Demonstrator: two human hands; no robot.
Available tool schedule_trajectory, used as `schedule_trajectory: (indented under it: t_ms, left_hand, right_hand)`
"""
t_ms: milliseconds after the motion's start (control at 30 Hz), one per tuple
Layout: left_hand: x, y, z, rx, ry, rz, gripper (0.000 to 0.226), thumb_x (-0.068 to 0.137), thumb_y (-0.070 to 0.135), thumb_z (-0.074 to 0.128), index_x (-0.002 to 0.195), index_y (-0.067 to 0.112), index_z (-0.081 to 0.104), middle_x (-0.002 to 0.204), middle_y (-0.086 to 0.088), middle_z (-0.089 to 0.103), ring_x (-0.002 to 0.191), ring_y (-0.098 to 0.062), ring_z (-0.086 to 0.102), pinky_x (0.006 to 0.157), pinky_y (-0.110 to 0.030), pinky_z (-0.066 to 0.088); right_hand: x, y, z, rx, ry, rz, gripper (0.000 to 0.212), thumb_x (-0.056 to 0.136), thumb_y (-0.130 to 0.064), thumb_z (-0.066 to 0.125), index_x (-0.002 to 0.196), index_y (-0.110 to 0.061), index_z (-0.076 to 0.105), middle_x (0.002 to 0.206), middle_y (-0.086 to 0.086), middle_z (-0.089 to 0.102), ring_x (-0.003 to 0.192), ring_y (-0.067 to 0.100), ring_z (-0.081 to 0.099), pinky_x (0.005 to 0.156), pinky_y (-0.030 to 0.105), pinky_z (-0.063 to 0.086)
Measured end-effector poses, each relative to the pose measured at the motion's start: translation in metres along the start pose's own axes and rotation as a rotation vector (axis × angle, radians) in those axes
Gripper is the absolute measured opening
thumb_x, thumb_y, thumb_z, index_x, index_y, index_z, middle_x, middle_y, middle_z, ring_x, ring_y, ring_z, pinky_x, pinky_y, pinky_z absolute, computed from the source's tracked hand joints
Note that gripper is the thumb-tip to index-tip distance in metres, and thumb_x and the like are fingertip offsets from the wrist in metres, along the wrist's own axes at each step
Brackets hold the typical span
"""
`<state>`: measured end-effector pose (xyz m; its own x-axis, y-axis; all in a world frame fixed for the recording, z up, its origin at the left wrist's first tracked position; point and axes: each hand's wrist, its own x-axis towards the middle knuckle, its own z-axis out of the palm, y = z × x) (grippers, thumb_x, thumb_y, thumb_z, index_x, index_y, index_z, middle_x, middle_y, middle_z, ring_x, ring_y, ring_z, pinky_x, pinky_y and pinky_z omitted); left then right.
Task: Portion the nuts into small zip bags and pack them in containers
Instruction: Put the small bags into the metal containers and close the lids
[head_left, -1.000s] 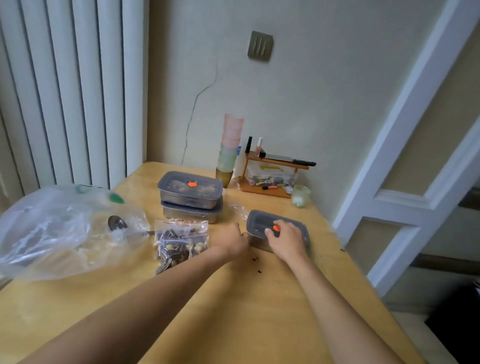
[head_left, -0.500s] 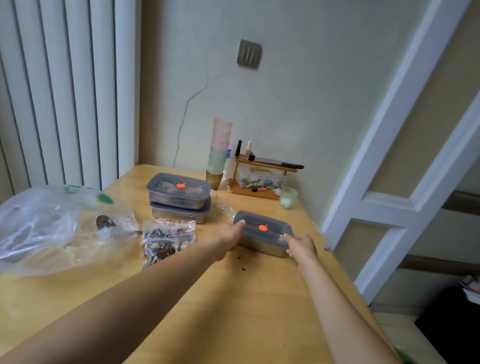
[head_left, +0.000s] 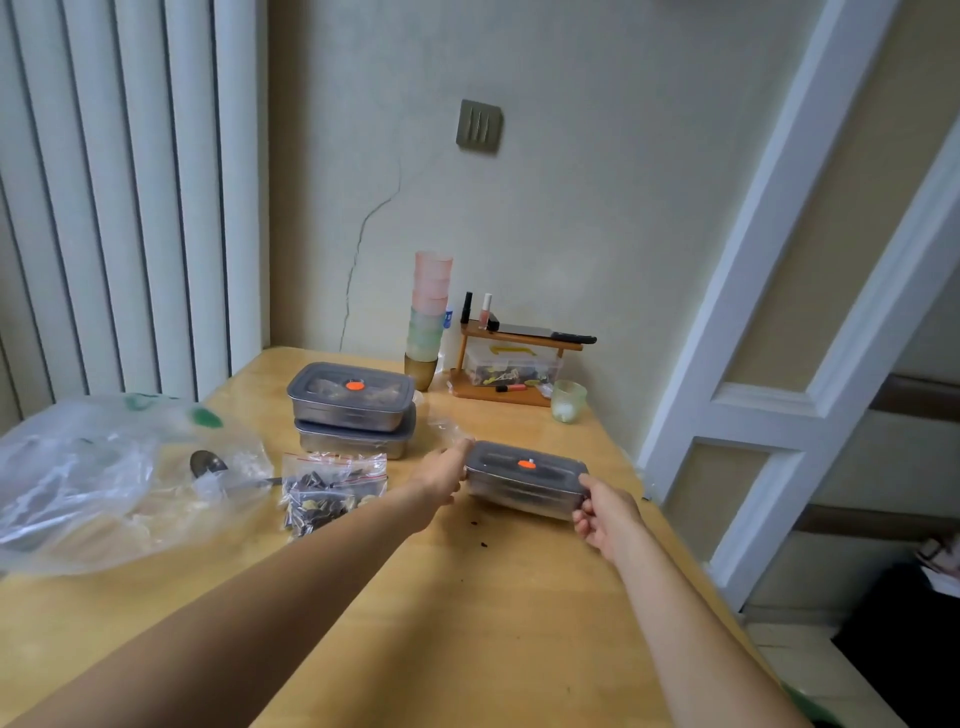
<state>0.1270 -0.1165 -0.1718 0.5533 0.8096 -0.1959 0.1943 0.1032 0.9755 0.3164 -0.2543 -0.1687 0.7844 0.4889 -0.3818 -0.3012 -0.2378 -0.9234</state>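
A steel container with a grey lid and orange valve is held between both hands, a little above the wooden table. My left hand grips its left end and my right hand grips its right end. Two more lidded containers stand stacked behind on the left. Small zip bags of dark nuts lie in front of that stack. A large clear plastic bag lies at the far left with a spoon by it.
A stack of pastel cups and a small wooden rack with bottles and a box stand against the wall. A green glass sits beside the rack. Dark crumbs dot the table. A white door frame rises right.
My right hand left the lid's top and took the container's right end. My left hand closed on its left end, and the container now sits slightly higher.
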Motion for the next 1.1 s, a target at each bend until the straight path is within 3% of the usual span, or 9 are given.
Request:
schedule_trajectory:
  t_ms: [167,267,400,500,567,667,733,867,1100]
  left_hand:
    - [0.001,-0.004,-0.008,0.055,0.079,-0.074,0.06,0.099,0.057,0.041,0.125,0.005,0.057,0.099,-0.01,0.059,0.085,-0.024,0.057,0.078,-0.035,0.05]
    - [0.0,-0.008,-0.01,0.144,0.155,-0.095,0.043,0.099,0.046,0.047,0.114,0.007,0.056,0.099,-0.01,0.059,0.091,-0.028,0.06,0.089,-0.039,0.056]
    - [-0.002,-0.014,-0.009,0.418,0.214,-0.087,0.034,0.093,0.034,0.06,0.106,0.003,0.06,0.096,-0.011,0.059,0.089,-0.027,0.06,0.077,-0.036,0.056]
    - [0.004,-0.015,-0.005,0.7,0.242,0.192,0.07,0.087,0.053,0.069,0.134,0.007,0.045,0.133,-0.012,0.046,0.123,-0.029,0.05,0.102,-0.043,0.051]
    - [0.005,-0.014,-0.002,0.849,0.085,0.387,0.099,0.081,0.071,0.066,0.153,0.014,0.028,0.156,-0.008,0.027,0.144,-0.028,0.031,0.117,-0.046,0.037]
    - [0.013,-0.01,0.001,1.039,-0.137,0.437,0.127,0.069,0.087,0.061,0.162,0.022,0.003,0.169,-0.001,-0.003,0.156,-0.027,-0.002,0.125,-0.051,0.009]
    - [0.019,-0.006,0.003,1.134,-0.207,0.421,0.135,0.066,0.091,0.059,0.162,0.02,-0.004,0.17,-0.001,-0.008,0.156,-0.024,-0.012,0.126,-0.05,-0.001]
    - [0.023,-0.003,-0.001,1.05,-0.299,0.384,0.127,0.072,0.086,0.059,0.161,0.012,0.009,0.166,0.0,0.011,0.155,-0.022,0.009,0.126,-0.041,0.015]
    - [0.024,-0.025,0.011,0.894,-0.032,0.49,0.085,0.091,0.076,0.044,0.155,0.022,0.03,0.159,0.003,0.029,0.147,-0.015,0.024,0.12,-0.034,0.025]
  right_hand:
    - [-0.003,0.006,-0.014,-0.245,-0.182,0.088,0.008,0.09,-0.022,0.054,0.087,-0.017,0.049,0.057,-0.002,0.034,0.047,0.015,0.039,0.045,0.022,0.028]
    - [-0.007,0.012,-0.018,-0.405,-0.262,0.101,0.012,0.086,-0.025,0.054,0.083,-0.019,0.044,0.06,-0.002,0.039,0.047,0.015,0.04,0.046,0.024,0.027]
    - [-0.009,0.012,-0.01,-0.54,-0.172,-0.032,0.021,0.086,-0.028,0.052,0.095,-0.011,0.059,0.08,0.005,0.058,0.056,0.018,0.049,0.048,0.024,0.034]
    - [-0.001,0.011,0.002,-0.638,-0.064,-0.221,0.032,0.09,-0.036,0.048,0.114,-0.016,0.054,0.105,0.004,0.064,0.08,0.019,0.057,0.061,0.029,0.045]
    - [0.004,0.012,0.012,-0.709,-0.007,-0.339,0.031,0.098,-0.036,0.046,0.12,-0.014,0.053,0.112,0.005,0.063,0.091,0.019,0.06,0.066,0.032,0.046]
    - [0.014,0.016,0.03,-0.836,0.075,-0.456,0.04,0.106,-0.04,0.043,0.13,-0.009,0.052,0.121,0.01,0.063,0.105,0.027,0.062,0.078,0.036,0.052]
    - [0.016,0.018,0.041,-0.92,0.158,-0.49,0.043,0.108,-0.042,0.039,0.131,-0.007,0.051,0.126,0.014,0.06,0.111,0.033,0.061,0.079,0.037,0.048]
    - [0.019,0.021,0.054,-1.04,0.274,-0.61,0.043,0.109,-0.041,0.041,0.131,-0.005,0.053,0.131,0.014,0.057,0.12,0.031,0.058,0.085,0.038,0.048]
    - [0.027,0.026,0.051,-0.992,0.312,-0.815,0.036,0.107,-0.037,0.051,0.124,-0.005,0.052,0.127,0.012,0.054,0.118,0.029,0.054,0.091,0.037,0.048]
